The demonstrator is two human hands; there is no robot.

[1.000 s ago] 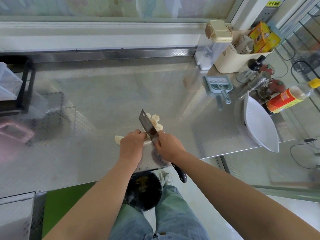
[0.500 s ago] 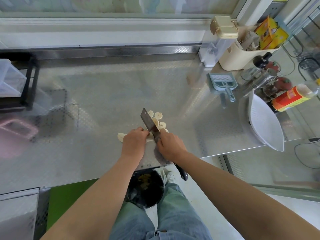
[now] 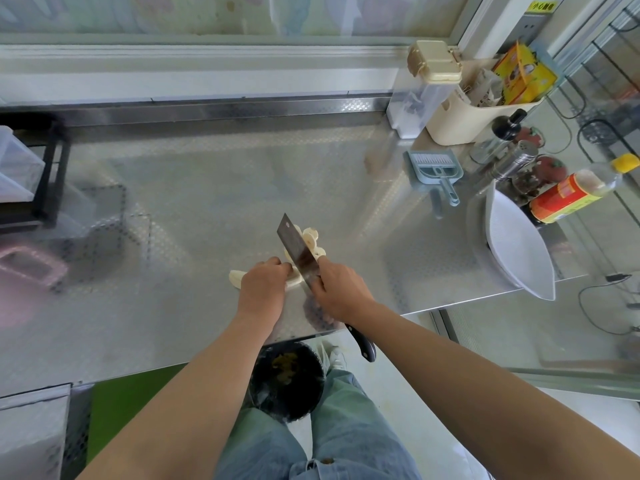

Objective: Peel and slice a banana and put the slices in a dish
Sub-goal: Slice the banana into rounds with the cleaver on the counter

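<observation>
L grip [image 3: 263, 289] curled on banana [image 3: 235, 279], R grip [image 3: 337, 289] clamped on cleaver [image 3: 294, 244]. Best: tuck fingertips back, blade vertical, even cuts, slices [image 3: 311, 237] clear on bench [image 3: 207, 202].

- On my feed, the left forearm [image 3: 194, 386] and right forearm [image 3: 467, 368] are bare right down to the lower edge of the view.
- The left hand [image 3: 263, 289] and right hand [image 3: 341, 292] are bare as well.
- I see light-washed blue jeans [image 3: 346, 438], faded paler along the thighs.
- A small brass-coloured rivet [image 3: 327, 460] sits near the waistband.
- One pale, whitish trainer [image 3: 333, 355] shows at the end of a leg; I cannot make out its details.
</observation>
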